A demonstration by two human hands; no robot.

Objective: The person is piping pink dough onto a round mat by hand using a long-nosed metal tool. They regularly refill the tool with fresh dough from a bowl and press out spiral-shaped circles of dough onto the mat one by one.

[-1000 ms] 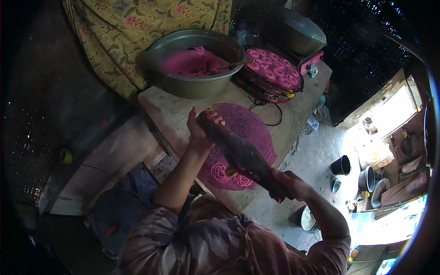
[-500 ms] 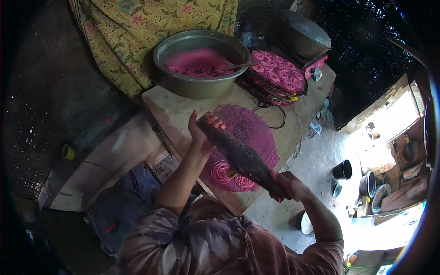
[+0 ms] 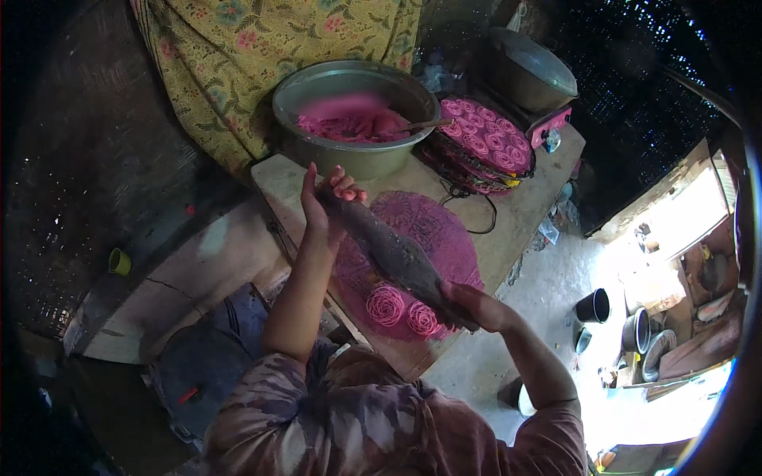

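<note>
Together, the right hand [image 3: 480, 308] and left hand [image 3: 320, 210] grip a long dark tool [image 3: 389, 250] slantwise over a round pink mat [image 3: 429, 214] bearing two coiled nests [image 3: 385, 305]. Beyond stand a basin [image 3: 341, 159] of pink dough [image 3: 349, 127] and a stack of round trays [image 3: 462, 169].

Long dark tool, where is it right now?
In the head view, the long dark tool spans mid-picture, held between the left hand and the right hand, over the round pink mat.
</note>
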